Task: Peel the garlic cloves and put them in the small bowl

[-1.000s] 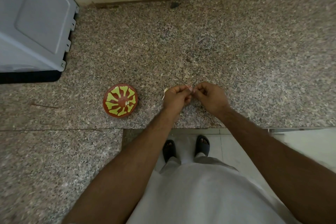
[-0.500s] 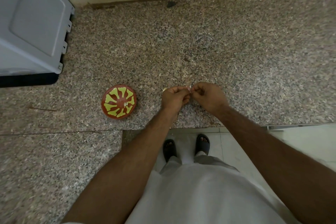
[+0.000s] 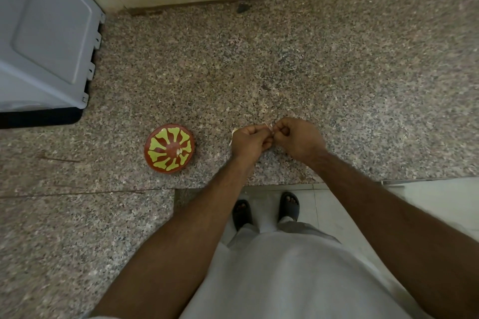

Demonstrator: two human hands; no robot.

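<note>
Garlic clove [image 3: 269, 127], pinched between left hand [image 3: 250, 141] and right hand [image 3: 298, 137], fingertips together, just right of small bowl [image 3: 169, 147] on granite counter [image 3: 285, 65]; risk: slippery clove popping free, dropping off counter's near edge.

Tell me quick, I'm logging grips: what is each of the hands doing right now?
Left hand: fingers curled, pinching the garlic clove.
Right hand: fingers curled, pinching the same clove from the other side.
</note>
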